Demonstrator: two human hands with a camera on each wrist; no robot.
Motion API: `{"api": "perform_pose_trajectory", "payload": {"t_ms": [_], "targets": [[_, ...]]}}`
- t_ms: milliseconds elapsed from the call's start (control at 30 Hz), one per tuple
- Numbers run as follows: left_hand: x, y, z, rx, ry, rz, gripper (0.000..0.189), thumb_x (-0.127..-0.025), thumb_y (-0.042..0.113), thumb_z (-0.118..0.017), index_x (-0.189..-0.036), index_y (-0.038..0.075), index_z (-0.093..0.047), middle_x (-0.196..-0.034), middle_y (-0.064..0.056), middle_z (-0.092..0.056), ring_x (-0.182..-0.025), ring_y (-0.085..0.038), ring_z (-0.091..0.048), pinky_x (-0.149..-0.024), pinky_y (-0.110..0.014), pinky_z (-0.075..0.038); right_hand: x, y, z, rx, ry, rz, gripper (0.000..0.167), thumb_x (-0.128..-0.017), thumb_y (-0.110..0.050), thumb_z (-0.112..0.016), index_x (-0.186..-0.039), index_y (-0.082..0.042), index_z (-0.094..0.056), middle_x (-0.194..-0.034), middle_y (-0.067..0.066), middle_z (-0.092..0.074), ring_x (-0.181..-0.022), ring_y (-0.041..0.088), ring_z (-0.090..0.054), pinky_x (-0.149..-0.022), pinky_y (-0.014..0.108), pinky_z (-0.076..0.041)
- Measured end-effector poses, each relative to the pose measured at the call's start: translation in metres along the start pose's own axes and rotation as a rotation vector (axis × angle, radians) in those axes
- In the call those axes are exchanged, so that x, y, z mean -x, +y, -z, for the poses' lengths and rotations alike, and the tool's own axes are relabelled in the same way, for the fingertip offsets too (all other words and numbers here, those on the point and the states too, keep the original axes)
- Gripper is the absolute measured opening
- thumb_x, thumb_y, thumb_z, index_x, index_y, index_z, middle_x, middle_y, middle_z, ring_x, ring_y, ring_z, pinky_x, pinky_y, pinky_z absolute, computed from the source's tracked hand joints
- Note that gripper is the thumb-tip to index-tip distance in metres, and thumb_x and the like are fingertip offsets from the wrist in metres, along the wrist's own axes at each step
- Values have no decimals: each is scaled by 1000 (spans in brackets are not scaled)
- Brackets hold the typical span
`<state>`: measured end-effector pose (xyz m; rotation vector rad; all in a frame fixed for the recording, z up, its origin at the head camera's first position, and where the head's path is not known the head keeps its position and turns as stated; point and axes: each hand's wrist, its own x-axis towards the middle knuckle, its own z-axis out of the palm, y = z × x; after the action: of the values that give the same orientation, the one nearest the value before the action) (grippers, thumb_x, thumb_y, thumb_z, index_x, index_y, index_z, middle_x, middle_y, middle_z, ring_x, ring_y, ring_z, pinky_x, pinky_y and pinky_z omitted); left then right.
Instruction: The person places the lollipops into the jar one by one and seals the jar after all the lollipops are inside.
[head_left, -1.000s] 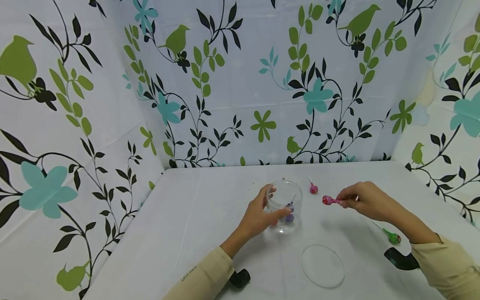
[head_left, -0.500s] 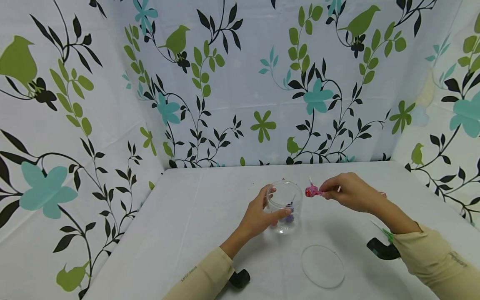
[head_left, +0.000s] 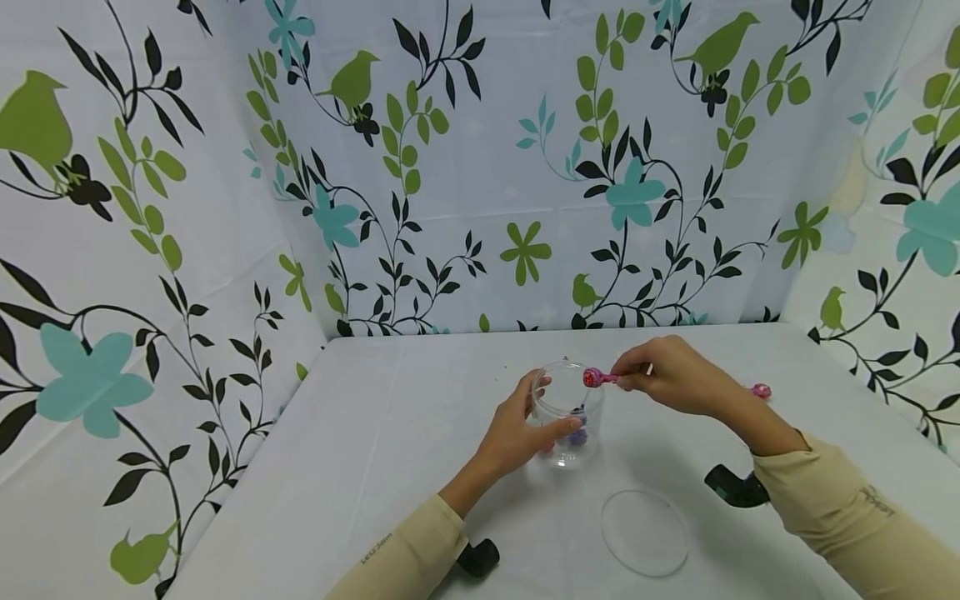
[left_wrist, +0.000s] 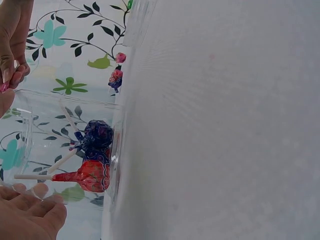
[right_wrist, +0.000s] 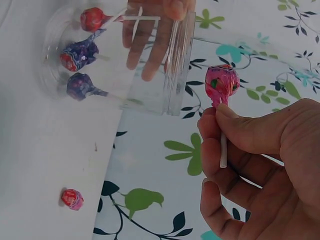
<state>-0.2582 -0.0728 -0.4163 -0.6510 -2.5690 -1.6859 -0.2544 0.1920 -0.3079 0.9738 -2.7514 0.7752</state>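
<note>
My left hand (head_left: 525, 425) grips a clear plastic jar (head_left: 555, 458) standing on the white table, fingers behind and thumb in front. Inside, the right wrist view shows a red-wrapped lollipop (right_wrist: 92, 20) and two purple-blue lollipops, one upper (right_wrist: 79, 54) and one lower (right_wrist: 80, 86), their white sticks towards the mouth. Between thumb and fingertips, my right hand (head_left: 671, 375) pinches a pink-wrapped lollipop (right_wrist: 222, 82) just below its head. That head overlaps the right side of the jar's rim in the head view, candy end pointing left.
A clear round lid (head_left: 645, 575) lies in front of the jar. One pink lollipop (head_left: 761, 390) rests on the table beyond the right forearm. Black wrist mounts (head_left: 480, 558) show at both sleeves. Patterned cloth (head_left: 450, 167) hangs behind and at the sides.
My right hand has carried the pink lollipop leftward and slightly up to the jar's rim. Its arm now covers the green lollipop. My left hand and the jar stay put.
</note>
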Motion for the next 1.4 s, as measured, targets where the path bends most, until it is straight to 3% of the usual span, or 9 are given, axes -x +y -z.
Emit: {"api": "perform_pose_trajectory", "payload": {"t_ms": [700, 1100, 1267, 1400], "targets": [[-2, -4, 0, 0, -2, -5, 92, -88, 56, -79, -162, 27, -33, -156, 0, -49, -142, -26, -47, -110, -54, -43, -20, -8, -13, -32, -12, 26, 10, -94, 1, -74, -100, -4, -81, -86, -6, -72, -76, 14, -60, -65, 30, -57], [-2, -4, 2, 29, -16, -33, 94, -89, 56, -78, -163, 21, -31, -150, 3, -53, -140, -32, -50, -108, -52, -46, -31, -12, -27, -33, -45, 11, 12, -95, 3, -72, -103, 0, -80, -86, -3, -74, -77, 15, -67, -70, 31, -60], [-2, -5, 2, 40, -19, -40, 94, -89, 56, -78, -163, 21, -32, -143, 7, -57, -137, -29, -53, -107, -48, -48, -35, -15, -34, -27, -57, 2, 13, -95, 3, -71, -104, 0, -79, -89, 0, -75, -77, 15, -67, -72, 32, -61], [-1, -6, 1, 40, -15, -32, 95, -88, 57, -78, -163, 21, -32, -147, 6, -55, -139, -24, -51, -108, -47, -47, -39, -16, -40, -1, -66, -5, 13, -95, 3, -71, -103, -2, -80, -91, 2, -75, -77, 14, -66, -71, 33, -61]]}}
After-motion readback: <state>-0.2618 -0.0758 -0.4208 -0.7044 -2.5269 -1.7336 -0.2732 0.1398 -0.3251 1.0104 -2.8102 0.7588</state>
